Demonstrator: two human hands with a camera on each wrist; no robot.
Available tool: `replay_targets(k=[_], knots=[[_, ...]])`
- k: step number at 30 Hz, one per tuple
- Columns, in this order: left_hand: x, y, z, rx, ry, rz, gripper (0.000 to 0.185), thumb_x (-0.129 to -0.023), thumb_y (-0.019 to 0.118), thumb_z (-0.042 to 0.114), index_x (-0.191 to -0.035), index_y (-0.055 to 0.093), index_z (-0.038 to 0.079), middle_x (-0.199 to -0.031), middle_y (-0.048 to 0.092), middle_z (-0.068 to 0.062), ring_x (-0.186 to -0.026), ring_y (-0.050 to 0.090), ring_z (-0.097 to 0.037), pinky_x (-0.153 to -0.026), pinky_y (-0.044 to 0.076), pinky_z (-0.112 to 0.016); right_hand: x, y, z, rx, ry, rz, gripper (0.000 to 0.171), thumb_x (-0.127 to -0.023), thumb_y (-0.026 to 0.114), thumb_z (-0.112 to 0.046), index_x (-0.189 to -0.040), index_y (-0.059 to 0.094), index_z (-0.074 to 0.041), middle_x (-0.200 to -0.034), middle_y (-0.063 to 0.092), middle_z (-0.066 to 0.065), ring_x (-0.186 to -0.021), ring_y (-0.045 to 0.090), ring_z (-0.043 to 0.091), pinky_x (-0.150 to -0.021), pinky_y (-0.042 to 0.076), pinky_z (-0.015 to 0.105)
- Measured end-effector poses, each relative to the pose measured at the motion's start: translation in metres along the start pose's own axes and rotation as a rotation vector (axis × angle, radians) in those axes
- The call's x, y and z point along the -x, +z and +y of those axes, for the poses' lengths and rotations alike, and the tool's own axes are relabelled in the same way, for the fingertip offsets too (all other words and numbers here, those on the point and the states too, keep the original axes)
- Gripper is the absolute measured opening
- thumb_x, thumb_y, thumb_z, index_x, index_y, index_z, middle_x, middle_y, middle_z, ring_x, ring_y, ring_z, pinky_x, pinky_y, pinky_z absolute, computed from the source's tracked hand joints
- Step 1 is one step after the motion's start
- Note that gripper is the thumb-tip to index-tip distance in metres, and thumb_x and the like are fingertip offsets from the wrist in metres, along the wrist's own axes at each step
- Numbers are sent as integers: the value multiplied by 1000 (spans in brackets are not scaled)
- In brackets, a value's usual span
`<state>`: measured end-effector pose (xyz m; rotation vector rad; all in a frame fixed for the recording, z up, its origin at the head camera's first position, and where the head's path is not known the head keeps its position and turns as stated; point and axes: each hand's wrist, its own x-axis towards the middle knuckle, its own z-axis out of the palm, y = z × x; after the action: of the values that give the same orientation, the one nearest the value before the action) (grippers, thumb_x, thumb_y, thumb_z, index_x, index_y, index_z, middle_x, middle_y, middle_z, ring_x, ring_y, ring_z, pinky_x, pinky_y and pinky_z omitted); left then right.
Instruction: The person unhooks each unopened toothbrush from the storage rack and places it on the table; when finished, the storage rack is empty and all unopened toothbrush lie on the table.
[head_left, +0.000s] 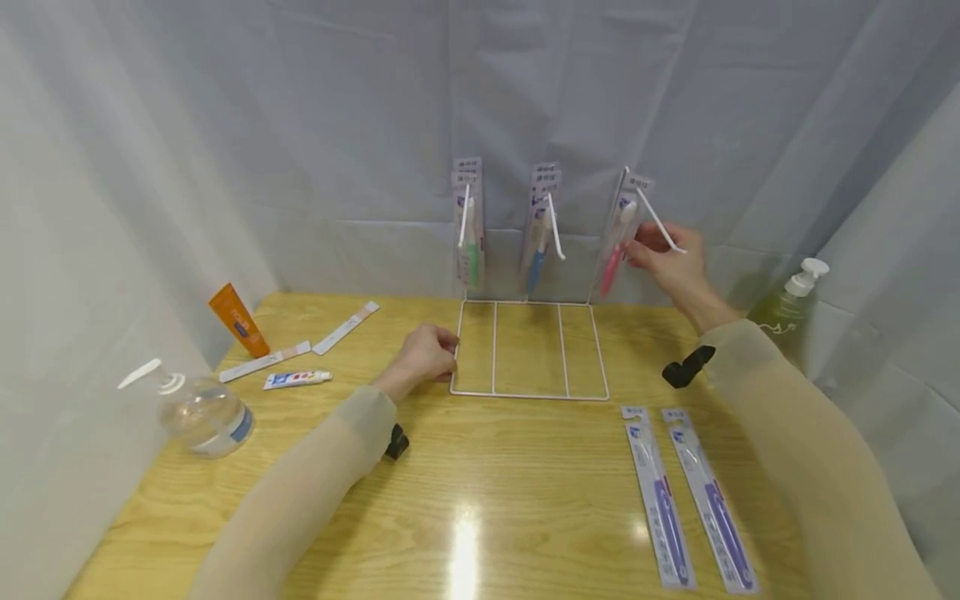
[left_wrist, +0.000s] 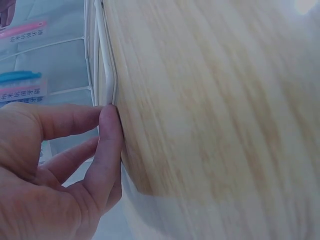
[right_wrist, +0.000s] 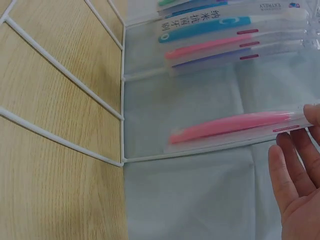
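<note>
A white wire rack (head_left: 531, 397) stands on the table, with packaged toothbrushes hanging from its three hooks. My left hand (head_left: 426, 353) pinches the left side of its base wire, thumb and forefinger meeting there in the left wrist view. At the right hook, my right hand (head_left: 671, 260) holds the edge of a packaged pink toothbrush (head_left: 613, 262) between thumb and fingers. In the right wrist view the pink toothbrush (right_wrist: 235, 125) lies along the rack's upright wire. A blue toothbrush pack (head_left: 537, 267) hangs in front on the middle hook, a green one (head_left: 472, 262) on the left.
Two packaged purple toothbrushes (head_left: 663, 508) lie at the front right. On the left are a clear pump bottle (head_left: 202, 417), an orange tube (head_left: 240, 321), a small toothpaste tube (head_left: 294, 379) and two slim white packets (head_left: 345, 328). A green pump bottle (head_left: 783, 308) stands at right.
</note>
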<state>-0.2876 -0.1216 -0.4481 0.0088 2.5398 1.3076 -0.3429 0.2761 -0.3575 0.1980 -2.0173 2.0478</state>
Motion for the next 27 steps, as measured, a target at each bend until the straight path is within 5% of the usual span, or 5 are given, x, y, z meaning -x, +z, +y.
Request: replay_targets(k=[6, 17, 27], knots=[[-1, -1, 0, -6, 2, -7, 62, -88, 64, -13, -150, 66, -7, -119, 69, -17, -86, 71, -18, -73, 72, -28, 0, -1, 1, 92, -35, 18, 25, -97, 80, 4, -91, 78, -21, -81, 79, -17, -76, 76, -2, -73, 68, 15], [-5, -1, -5, -8, -2, 0, 61, -88, 64, -13, -148, 68, -7, -115, 68, -16, -85, 70, -18, -70, 71, -25, 7, -17, -3, 28, -84, 17, 29, -97, 76, 9, -89, 82, -18, -82, 81, -12, -72, 78, 0, -72, 69, 17], [-6, -2, -5, -24, 9, -5, 62, -86, 64, -12, -148, 68, -7, -114, 69, -15, -85, 71, -17, -70, 71, -24, 46, -46, 0, -28, -22, -8, 19, -100, 77, 6, -99, 85, -10, -88, 84, -10, -77, 81, 4, -73, 71, 21]])
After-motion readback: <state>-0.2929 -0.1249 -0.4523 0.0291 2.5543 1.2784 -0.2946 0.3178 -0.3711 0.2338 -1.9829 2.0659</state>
